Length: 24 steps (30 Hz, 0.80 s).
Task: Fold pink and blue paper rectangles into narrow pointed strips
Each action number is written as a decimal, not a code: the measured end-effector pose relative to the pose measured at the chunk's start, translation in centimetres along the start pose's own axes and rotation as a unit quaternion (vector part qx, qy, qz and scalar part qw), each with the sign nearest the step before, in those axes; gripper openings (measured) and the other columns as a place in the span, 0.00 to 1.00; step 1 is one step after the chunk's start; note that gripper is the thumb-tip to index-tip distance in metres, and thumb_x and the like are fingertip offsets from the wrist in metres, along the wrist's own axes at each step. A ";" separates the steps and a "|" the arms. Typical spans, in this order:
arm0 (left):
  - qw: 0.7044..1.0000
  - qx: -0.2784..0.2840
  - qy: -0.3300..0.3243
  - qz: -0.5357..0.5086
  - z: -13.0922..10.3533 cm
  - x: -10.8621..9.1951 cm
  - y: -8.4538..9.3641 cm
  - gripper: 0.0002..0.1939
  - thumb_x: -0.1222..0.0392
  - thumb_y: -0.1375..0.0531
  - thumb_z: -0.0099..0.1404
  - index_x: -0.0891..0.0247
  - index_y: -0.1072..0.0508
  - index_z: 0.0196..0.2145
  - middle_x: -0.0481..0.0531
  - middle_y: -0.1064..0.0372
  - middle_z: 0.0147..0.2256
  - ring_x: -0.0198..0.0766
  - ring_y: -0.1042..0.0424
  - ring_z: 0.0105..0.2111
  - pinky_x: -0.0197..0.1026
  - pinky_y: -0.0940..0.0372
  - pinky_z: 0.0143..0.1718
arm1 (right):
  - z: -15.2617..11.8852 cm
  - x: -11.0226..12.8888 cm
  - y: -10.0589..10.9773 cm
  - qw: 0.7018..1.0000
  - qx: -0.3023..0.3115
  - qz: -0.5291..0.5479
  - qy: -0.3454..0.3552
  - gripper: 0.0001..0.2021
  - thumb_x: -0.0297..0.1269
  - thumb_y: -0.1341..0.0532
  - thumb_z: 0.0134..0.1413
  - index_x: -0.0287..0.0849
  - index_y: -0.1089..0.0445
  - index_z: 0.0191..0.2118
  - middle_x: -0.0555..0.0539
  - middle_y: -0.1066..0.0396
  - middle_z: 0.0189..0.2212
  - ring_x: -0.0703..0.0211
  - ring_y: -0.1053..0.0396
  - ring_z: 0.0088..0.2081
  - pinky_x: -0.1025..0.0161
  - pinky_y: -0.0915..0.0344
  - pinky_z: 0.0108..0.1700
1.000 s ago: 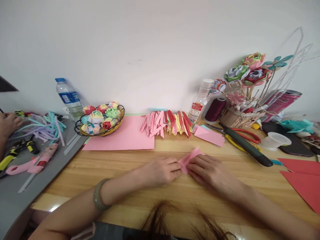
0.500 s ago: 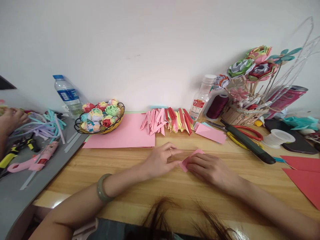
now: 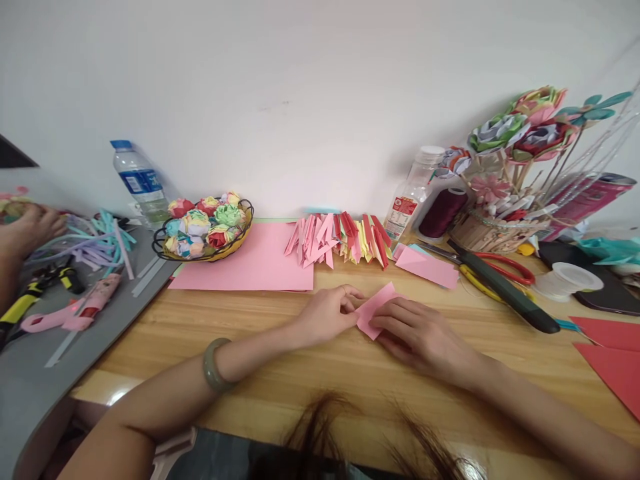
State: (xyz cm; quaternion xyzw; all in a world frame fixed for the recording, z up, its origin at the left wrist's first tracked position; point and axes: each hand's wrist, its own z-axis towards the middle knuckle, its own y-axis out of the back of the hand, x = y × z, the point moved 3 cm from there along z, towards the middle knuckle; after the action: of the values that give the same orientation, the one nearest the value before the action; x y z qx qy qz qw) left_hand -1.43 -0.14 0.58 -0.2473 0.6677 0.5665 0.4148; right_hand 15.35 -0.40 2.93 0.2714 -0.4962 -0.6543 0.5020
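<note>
A small piece of pink paper (image 3: 373,312) is between my hands, above the wooden table (image 3: 240,333). My left hand (image 3: 333,315) pinches its left edge with thumb and fingers. On the other side, my right hand (image 3: 413,330) has its fingers closed over the paper's right part, covering some of it. Behind my hands lies a pile of folded pink, red and yellow paper strips (image 3: 320,239). Small pink rectangles (image 3: 427,267) lie to the right of that pile.
At the left are large pink sheets (image 3: 240,270), a basket of paper flowers (image 3: 233,248), a water bottle (image 3: 141,183), a pink glue gun (image 3: 95,303) and another person's hand (image 3: 30,230). A dark-handled cutter (image 3: 515,293), white spool (image 3: 567,280) and red paper (image 3: 610,373) are at the right.
The pink paper is raised and turned so that more of its face shows. My left hand has closed on its left edge. The view has shifted slightly.
</note>
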 end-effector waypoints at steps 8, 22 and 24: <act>0.999 0.019 -0.026 0.024 -0.5 -0.6 -0.4 0.12 0.54 0.43 0.58 0.63 0.30 0.37 0.47 0.29 0.29 0.34 0.32 0.28 0.34 0.38 0.28 | 0.0 0.1 -0.2 0.998 0.011 0.054 -0.034 0.09 0.33 0.47 0.59 0.41 0.30 0.34 0.45 0.30 0.32 0.59 0.35 0.35 0.61 0.37 0.37; 0.995 0.020 -0.050 0.081 -0.8 -1.5 -0.3 0.13 0.50 0.48 0.62 0.61 0.31 0.31 0.46 0.31 0.28 0.33 0.34 0.27 0.34 0.41 0.28 | 0.6 -0.4 -1.3 0.955 0.049 0.140 -0.258 0.07 0.29 0.45 0.51 0.40 0.31 0.27 0.48 0.32 0.25 0.61 0.37 0.27 0.65 0.43 0.29; 0.996 0.024 -0.048 0.075 -0.8 -1.4 -0.3 0.11 0.52 0.47 0.62 0.61 0.31 0.32 0.46 0.31 0.28 0.32 0.34 0.27 0.33 0.42 0.28 | 0.6 -0.4 -1.3 0.952 0.050 0.140 -0.267 0.08 0.29 0.46 0.51 0.40 0.32 0.26 0.49 0.32 0.24 0.62 0.38 0.26 0.65 0.44 0.28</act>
State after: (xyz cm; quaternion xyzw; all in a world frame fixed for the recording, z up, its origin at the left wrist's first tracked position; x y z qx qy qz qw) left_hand -0.67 -1.21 1.56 -0.1586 0.6772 0.5911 0.4085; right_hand 14.45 0.23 1.85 0.0392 -0.6773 -0.6006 0.4231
